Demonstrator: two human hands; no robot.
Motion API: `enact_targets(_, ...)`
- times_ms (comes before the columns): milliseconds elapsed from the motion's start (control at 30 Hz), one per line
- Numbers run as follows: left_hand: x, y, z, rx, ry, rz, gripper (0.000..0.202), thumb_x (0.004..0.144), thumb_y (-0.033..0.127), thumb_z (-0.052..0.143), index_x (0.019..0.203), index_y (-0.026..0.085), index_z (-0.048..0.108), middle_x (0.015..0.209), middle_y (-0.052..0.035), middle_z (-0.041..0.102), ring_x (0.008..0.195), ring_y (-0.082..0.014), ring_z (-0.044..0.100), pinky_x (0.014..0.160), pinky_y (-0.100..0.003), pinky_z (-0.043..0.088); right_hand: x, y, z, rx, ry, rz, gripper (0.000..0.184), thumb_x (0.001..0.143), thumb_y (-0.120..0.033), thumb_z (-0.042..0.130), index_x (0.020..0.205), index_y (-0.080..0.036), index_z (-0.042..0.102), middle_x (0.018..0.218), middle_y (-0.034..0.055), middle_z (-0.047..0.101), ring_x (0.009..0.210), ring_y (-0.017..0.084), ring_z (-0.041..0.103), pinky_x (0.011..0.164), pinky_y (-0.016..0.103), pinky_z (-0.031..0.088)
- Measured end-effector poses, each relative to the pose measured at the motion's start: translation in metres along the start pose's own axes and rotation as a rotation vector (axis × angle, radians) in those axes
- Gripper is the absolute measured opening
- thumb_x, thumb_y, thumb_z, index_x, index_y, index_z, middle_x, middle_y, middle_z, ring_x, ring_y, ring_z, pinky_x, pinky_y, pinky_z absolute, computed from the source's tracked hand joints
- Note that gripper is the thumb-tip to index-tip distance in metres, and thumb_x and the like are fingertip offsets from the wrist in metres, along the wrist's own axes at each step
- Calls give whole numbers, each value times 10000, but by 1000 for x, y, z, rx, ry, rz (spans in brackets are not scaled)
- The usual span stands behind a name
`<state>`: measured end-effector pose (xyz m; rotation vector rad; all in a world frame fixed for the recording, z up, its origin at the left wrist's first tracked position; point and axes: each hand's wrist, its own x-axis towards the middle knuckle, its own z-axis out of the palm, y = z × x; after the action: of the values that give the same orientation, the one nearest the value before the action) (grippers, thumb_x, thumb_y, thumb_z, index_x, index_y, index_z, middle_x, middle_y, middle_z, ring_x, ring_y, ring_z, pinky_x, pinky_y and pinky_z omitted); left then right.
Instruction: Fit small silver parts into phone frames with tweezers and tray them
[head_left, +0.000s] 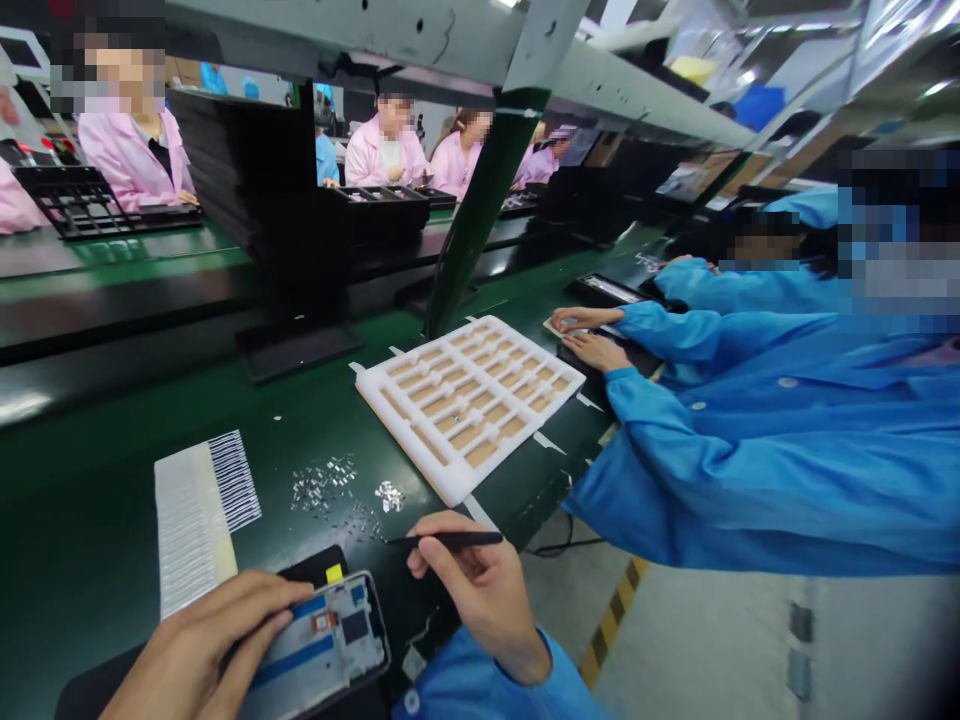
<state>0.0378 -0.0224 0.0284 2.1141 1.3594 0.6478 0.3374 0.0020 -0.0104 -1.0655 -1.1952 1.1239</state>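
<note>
My left hand [202, 645] rests on a phone frame [334, 640] at the bottom of the view, fingers curled over its left edge and holding it down on a black pad [315, 566]. My right hand [480, 590] pinches black tweezers [450, 539] whose tip points left toward a scatter of tiny silver parts [337, 490] on the green bench. A white sheet with striped strips [199, 510] lies to the left of those parts.
A white foam tray [469, 400] with tan slots sits beyond the parts. A co-worker in a blue coat [750, 440] leans in from the right, hands on the bench. A green post [472, 230], black tray stacks and people in pink stand behind.
</note>
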Motion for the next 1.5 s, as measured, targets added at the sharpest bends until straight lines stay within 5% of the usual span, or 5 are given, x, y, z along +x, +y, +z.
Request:
enact_targets(400,14,0,11,-156,-176,-178,281,1038,410,556,1142,372,814,1115,11,833,1000,-177,800,842,-234,630,-19,-17,53,-127,-261,8,112,971,-252,756,950,-198,852,895,81,817,758,209,787,656,268,641)
enact_targets(633,12,-2,15,-138,-178,-174,309,1058,409,529,1195,383,805,1108,21,820,1003,-168,790,861,-235,617,-17,-13,55,-173,-243,32,104,962,-252,759,946,-184,836,894,91,811,757,210,779,638,262,632)
enact_targets(900,11,2,19,-143,-188,-278,313,1023,483,564,1169,363,813,1084,18,813,835,-140,771,517,-179,495,-18,-12,56,-141,-227,45,136,979,-270,735,949,-177,829,879,95,796,743,215,774,640,285,642)
enact_targets(1200,12,1,28,-128,-124,-331,244,969,428,602,978,334,827,996,23,808,875,-158,769,761,-221,592,-18,-10,55,-160,-203,-25,96,959,-210,743,936,-178,831,886,97,797,812,227,790,683,288,639)
enact_targets(1500,11,5,27,-60,-136,-348,265,1004,515,562,982,381,790,1003,74,788,872,-128,752,657,-202,526,-22,-12,55,-179,-158,-243,154,928,-82,736,1017,-170,824,921,101,830,828,214,809,762,291,655)
